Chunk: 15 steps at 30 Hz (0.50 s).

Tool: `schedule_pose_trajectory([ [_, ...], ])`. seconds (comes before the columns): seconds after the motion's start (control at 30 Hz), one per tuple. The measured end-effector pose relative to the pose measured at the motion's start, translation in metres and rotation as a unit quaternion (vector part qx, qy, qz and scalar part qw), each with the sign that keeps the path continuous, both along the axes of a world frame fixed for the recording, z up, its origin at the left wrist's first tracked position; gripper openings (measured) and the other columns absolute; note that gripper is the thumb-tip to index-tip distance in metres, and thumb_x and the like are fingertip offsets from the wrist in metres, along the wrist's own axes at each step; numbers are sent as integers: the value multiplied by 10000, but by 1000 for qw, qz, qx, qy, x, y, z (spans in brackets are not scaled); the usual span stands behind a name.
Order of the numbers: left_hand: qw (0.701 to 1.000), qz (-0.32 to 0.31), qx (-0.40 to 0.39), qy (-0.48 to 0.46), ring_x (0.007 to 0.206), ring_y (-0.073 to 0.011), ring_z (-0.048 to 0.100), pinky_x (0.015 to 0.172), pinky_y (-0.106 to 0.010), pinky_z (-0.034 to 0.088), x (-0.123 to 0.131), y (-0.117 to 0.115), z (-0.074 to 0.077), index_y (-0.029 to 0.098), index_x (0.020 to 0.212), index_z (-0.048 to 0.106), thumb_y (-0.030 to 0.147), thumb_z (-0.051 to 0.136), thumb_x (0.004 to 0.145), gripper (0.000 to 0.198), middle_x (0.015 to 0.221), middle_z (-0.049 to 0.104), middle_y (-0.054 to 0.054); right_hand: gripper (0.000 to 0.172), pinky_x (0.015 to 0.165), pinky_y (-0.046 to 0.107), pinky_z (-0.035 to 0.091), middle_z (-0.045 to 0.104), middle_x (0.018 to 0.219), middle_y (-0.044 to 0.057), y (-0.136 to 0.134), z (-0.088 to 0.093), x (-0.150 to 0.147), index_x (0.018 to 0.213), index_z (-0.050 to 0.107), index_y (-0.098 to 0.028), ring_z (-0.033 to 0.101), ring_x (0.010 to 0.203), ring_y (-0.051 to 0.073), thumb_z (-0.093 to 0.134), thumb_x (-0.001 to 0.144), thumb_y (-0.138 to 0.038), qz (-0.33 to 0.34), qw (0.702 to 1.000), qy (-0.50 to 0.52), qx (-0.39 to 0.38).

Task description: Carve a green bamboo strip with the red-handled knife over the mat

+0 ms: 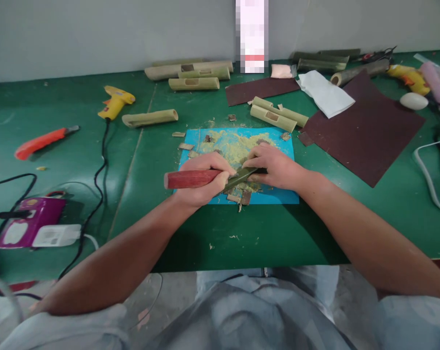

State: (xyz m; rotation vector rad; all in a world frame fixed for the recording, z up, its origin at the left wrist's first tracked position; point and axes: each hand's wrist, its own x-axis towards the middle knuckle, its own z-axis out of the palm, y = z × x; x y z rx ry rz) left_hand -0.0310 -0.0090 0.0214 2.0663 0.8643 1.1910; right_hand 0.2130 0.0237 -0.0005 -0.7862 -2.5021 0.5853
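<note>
My left hand [203, 182] is closed round the thick red wooden handle [193, 179] of a carving knife; its short blade is mostly hidden by my fingers. The tip end meets a dark green bamboo piece [242, 179], which lies slanted between my hands. Gripping the far end of that bamboo is my right hand [274, 165], fingers bent over it. Both hands are above a blue mat [274, 197] strewn with pale shavings [230, 146] and small bamboo chips [234, 195].
Bamboo tubes with cut openings [194, 83] lie at the back, more [274, 117] right of centre. A yellow glue gun [114, 102] and an orange utility knife [41, 143] are left, near a purple power strip [48, 214]. Brown sheets [365, 131] and white paper [325, 92] lie right.
</note>
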Motion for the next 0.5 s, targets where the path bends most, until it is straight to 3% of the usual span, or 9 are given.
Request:
schedule_pose_trajectory([
  [0.5,997,-5,70,-30,673,-135,646,642,-305,499,-6,2,-6,186,786,732,160,649,889,136,766,727,-17,213,882,394,368,634,998,66,-1,2,0,988,749,-225,518,955,230,631,959,-400,-6,1000,-7,3],
])
